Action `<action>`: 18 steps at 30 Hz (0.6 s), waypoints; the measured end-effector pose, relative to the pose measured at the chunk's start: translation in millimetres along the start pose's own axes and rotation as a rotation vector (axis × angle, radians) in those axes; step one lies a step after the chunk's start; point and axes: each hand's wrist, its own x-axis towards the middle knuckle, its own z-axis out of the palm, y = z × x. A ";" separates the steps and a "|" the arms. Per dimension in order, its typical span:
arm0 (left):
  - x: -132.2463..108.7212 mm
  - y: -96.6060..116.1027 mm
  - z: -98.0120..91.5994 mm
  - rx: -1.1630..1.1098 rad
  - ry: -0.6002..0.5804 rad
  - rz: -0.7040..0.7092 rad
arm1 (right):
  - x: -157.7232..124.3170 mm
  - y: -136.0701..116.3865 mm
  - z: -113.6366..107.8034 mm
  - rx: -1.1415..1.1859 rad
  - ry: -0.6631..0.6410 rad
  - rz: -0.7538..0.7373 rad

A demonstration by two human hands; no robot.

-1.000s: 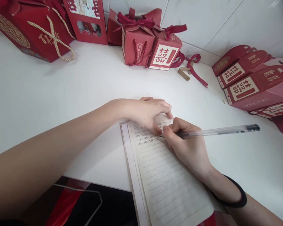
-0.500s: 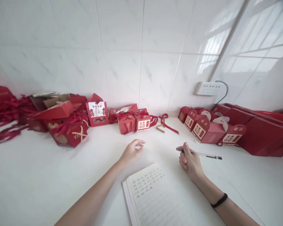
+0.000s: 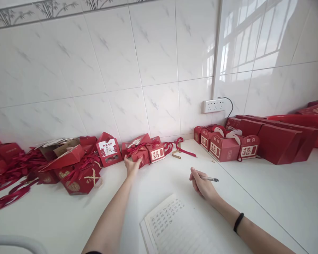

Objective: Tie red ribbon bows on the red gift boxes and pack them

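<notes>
My left hand point(image 3: 132, 165) reaches to the row of boxes by the wall, its thumb and fingers closed round the lower left of a small red gift box point(image 3: 141, 155) tied with ribbon. Beside that box stands another red box point(image 3: 157, 154) with a white and gold label. In my right hand point(image 3: 202, 185) a pen point(image 3: 211, 179) lies between thumb and fingers, above the tabletop. Below and between both hands is an open notebook point(image 3: 175, 225) with several rows of handwriting on its upper page.
Red boxes with ribbons point(image 3: 78, 176) crowd the left. A red box with a window point(image 3: 108, 150) stands near the wall. Handled boxes point(image 3: 225, 148) and large red bags point(image 3: 279, 143) line the right. Loose ribbon point(image 3: 185, 150) lies at the back, and a power strip point(image 3: 214, 105) hangs on the wall.
My left hand has moved forward and left from above the notebook and taken hold of the ribboned box. My right hand keeps the pen, slightly lower. The view has tilted and shifted.
</notes>
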 end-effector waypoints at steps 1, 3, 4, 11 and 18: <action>4.3 0.1 -0.8 -0.027 -0.022 -0.004 | 0.6 0.4 -0.1 -0.014 -0.008 -0.003; 11.0 0.2 -2.9 -0.081 -0.086 0.003 | 1.4 0.9 -0.1 -0.029 -0.022 -0.011; 13.2 0.5 -4.0 -0.102 -0.122 0.010 | 1.6 0.8 -0.1 -0.032 -0.027 -0.013; 4.3 2.2 -11.5 -0.136 -0.253 0.042 | 2.7 -2.9 -0.6 -0.025 -0.032 -0.031; -61.5 -5.9 -12.4 -0.112 -0.199 0.284 | 0.0 3.7 -1.6 -0.049 -0.063 -0.151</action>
